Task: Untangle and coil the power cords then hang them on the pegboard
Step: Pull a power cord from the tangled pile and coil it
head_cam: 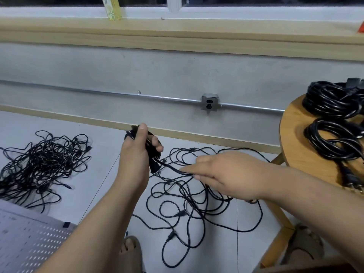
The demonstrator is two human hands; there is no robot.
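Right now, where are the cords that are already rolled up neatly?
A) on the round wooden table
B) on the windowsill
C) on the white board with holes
A: the rolled-up cords lie on the round wooden table at the right.

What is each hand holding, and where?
Left hand grips the black cord by its gathered loops; right hand pinches the same cord's loose stretch nearby.

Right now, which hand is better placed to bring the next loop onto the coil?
Right. The right hand pinches the loose cord running from the coil, so it can likely swing a loop over. The left hand is full, gripping that coil.
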